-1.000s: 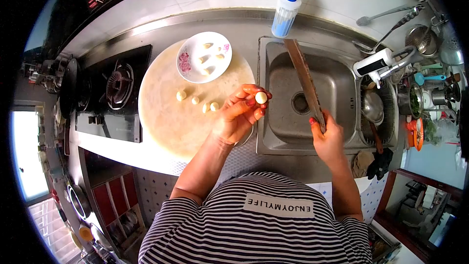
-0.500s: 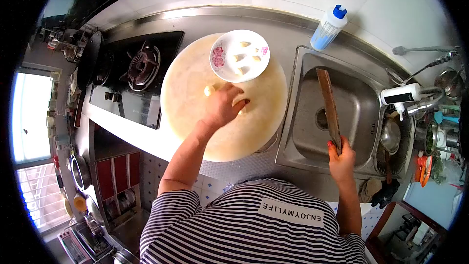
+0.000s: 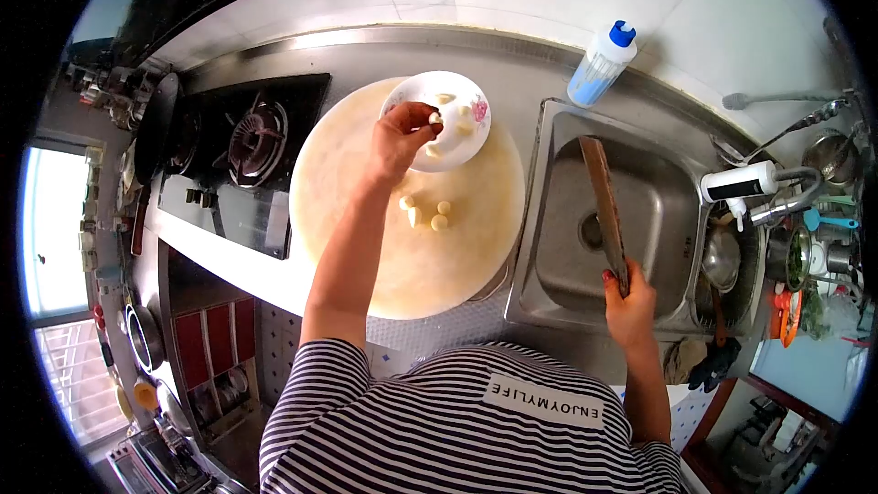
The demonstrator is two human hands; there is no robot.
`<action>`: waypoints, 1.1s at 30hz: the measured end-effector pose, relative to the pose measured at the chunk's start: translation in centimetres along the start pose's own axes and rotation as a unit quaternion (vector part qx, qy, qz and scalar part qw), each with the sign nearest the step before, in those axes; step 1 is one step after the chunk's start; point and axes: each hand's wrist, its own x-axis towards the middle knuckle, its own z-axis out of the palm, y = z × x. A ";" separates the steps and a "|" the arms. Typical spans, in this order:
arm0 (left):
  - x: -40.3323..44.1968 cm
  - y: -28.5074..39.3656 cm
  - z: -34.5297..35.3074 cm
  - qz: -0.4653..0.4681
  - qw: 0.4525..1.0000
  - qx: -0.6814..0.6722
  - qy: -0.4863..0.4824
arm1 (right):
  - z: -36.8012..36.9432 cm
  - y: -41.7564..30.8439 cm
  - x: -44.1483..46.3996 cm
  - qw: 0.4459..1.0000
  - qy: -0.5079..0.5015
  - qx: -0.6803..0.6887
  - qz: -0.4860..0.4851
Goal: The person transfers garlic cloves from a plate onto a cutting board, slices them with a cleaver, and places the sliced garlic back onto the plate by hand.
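Observation:
My left hand (image 3: pixel 400 139) pinches a small pale garlic clove (image 3: pixel 434 118) over a white plate with pink flowers (image 3: pixel 477 135). A few more pale cloves lie on that plate, partly hidden by my fingers. The plate sits at the far side of a round, yellowish cutting board (image 3: pixel 457 265). Near the board's middle is a loose group of several peeled garlic pieces (image 3: pixel 415 217). My right hand (image 3: pixel 631 300) is wrapped round the handle of a cleaver (image 3: pixel 604 201), held above the sink with its blade seen nearly edge-on.
A steel sink (image 3: pixel 663 206) lies right of the board, with a faucet (image 3: pixel 739 183) at its far right. Behind it stands a blue-and-white bottle (image 3: pixel 601 64). A gas stove (image 3: pixel 254 142) is on the left. Ladles and pots crowd the right side.
My left hand has moved from the garlic on the board up to the plate, now with a clove between its fingers. The right hand still holds the cleaver over the sink.

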 end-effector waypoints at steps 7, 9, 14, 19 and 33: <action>-5.4 3.4 3.6 0.064 0.895 -0.419 -0.139 | -0.3 -2.5 -0.2 0.999 -0.044 -0.022 -0.023; -6.3 4.4 4.1 0.035 0.879 -0.447 -0.163 | -0.1 -3.1 -0.3 0.997 -0.031 -0.022 -0.061; -9.1 4.1 6.6 -0.036 0.868 -0.486 -0.095 | -0.8 -6.2 -0.6 0.962 -0.012 -0.109 -0.252; -11.6 7.1 7.8 0.046 0.848 -0.454 -0.271 | -0.6 -8.6 -0.5 0.920 0.001 -0.139 -0.367; -13.2 7.4 7.6 0.033 0.871 -0.401 -0.281 | -0.7 -8.5 -0.9 0.911 -0.005 -0.155 -0.381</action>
